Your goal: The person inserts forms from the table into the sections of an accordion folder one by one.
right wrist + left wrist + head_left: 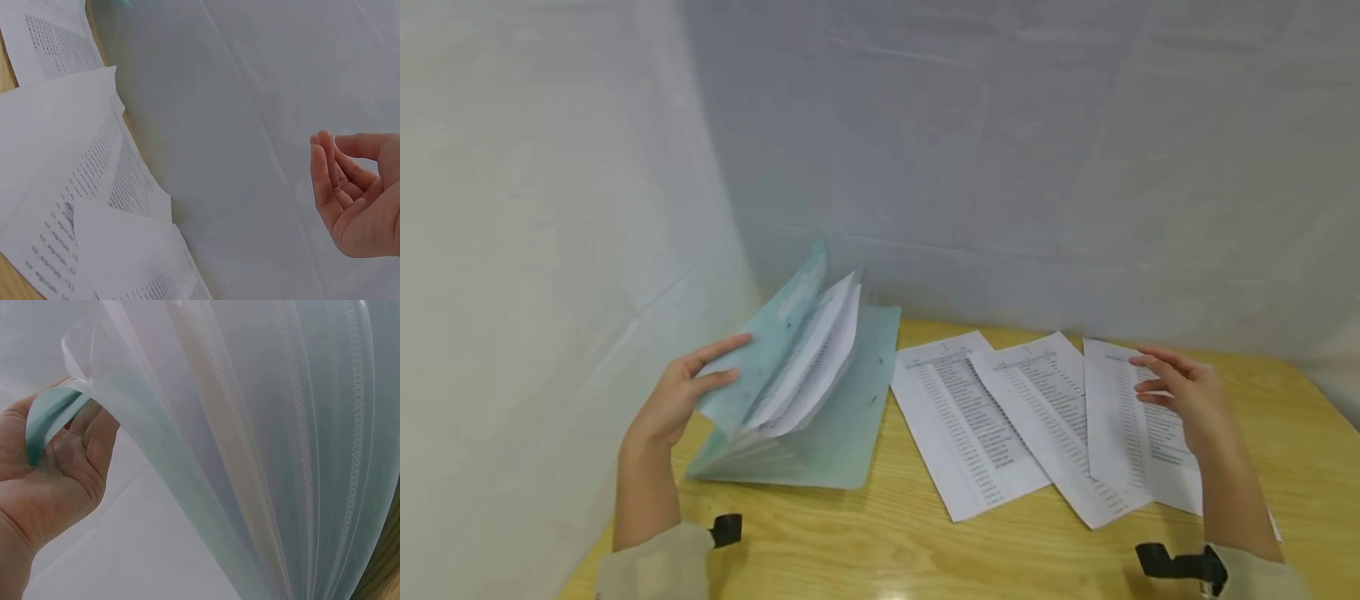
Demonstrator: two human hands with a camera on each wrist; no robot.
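A pale teal expanding folder (831, 417) lies on the wooden table (880, 542) at the left, with its front cover raised and white sheets fanned in its pockets. My left hand (700, 379) holds that cover up by its edge. In the left wrist view the teal edge (53, 412) is pinched between thumb and fingers of the left hand (62, 456), with translucent pockets (262, 456) beside it. Three printed sheets (958, 421) (1048, 417) (1138, 433) overlap to the right. My right hand (1161, 379) hovers over the rightmost sheet, fingers relaxed and holding nothing. In the right wrist view the right hand (350, 194) is loosely curled above the sheets (75, 187).
White cloth (550, 250) hangs close on the left and across the back (1037, 167) of the table. The table's right end (1330, 408) lies just beyond the sheets. Black straps (727, 529) (1180, 562) sit on both wrists.
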